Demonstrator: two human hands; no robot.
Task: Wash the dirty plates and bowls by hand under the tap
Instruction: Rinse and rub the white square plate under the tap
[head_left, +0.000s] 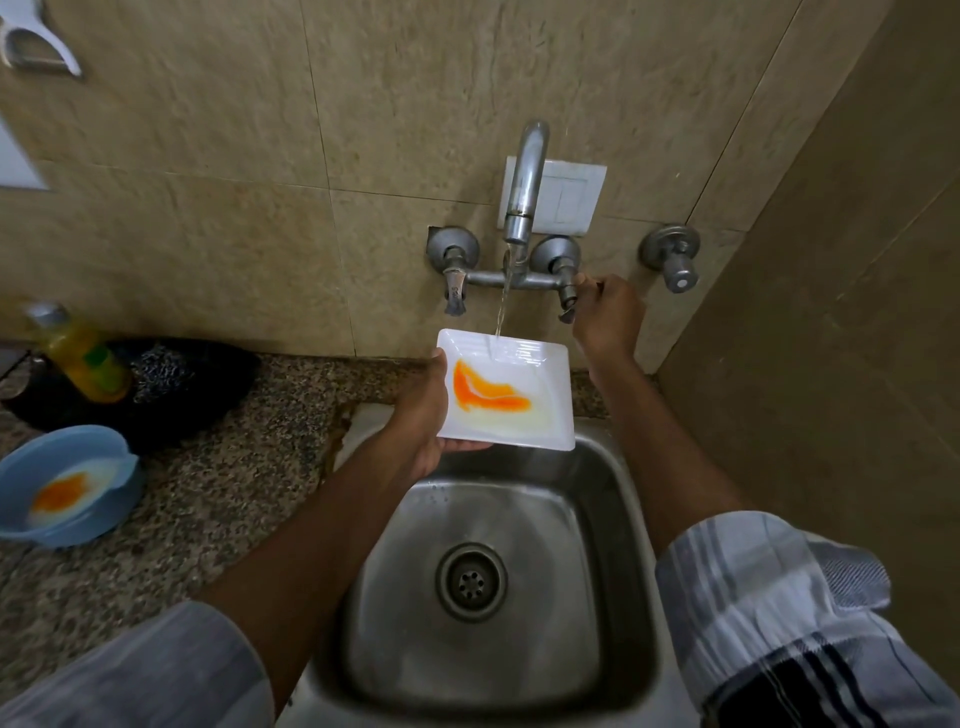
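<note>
Plate: we saw a square white plastic plate (511, 395) smeared with orange sauce, held over the far edge of the stainless steel sink (618, 499), tilted a little toward us.
Water: a thin stream fell from the curved chrome tap spout (525, 182) and struck the plate near its far rim.
Left hand: our left hand (423, 410) gripped the plate at its left edge, thumb on top, fingers curled underneath; the grip was closed round the plate.
Right hand: our right hand (608, 312) was wrapped around the right metal tap handle (567, 301), fingers curled over it.
Bowl: a round blue plastic bowl (67, 483) with orange and white residue sat on the speckled granite desk (218, 499), well to the left of the sink.
Bottle: a yellow dish-soap bottle (83, 358) stood farther back on the desk, just beside a dark scrubbing cloth (176, 379).
Sleeves: grey-and-white striped sleeves (769, 613) were pushed up both forearms.
</note>
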